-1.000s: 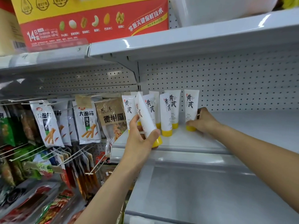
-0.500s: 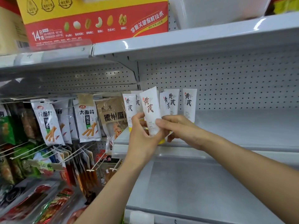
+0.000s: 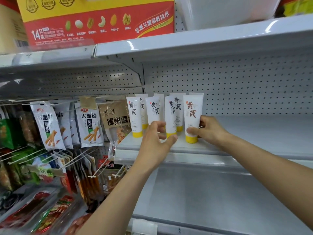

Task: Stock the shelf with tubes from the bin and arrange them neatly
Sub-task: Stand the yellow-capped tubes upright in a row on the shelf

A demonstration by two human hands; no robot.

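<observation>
Eight white, yellow-capped tubes (image 3: 134,116) counted, upright at the shelf's (image 3: 254,133) left end: four in front, four behind, partly hidden. Right hand (image 3: 210,131) pinches the rightmost front tube (image 3: 193,114) near its cap. Left hand (image 3: 155,141), fingers half-curled, is before the middle tubes; grip cannot be told.

A shop, most likely a grocery or convenience store. White metal shelving (image 3: 203,39) with a perforated back panel (image 3: 237,85) fills the centre and right of the frame, and clear label strips (image 3: 64,44) run along the shelf edges. At left, snack packets (image 3: 49,124) hang in rows from wire pegs (image 3: 71,160). In the upper left, a red and yellow carton (image 3: 101,19) printed with nuts sits on the top shelf. At centre, identical white tubes with yellow caps (image 3: 135,116) stand facing out in rows, like stock for sale
</observation>
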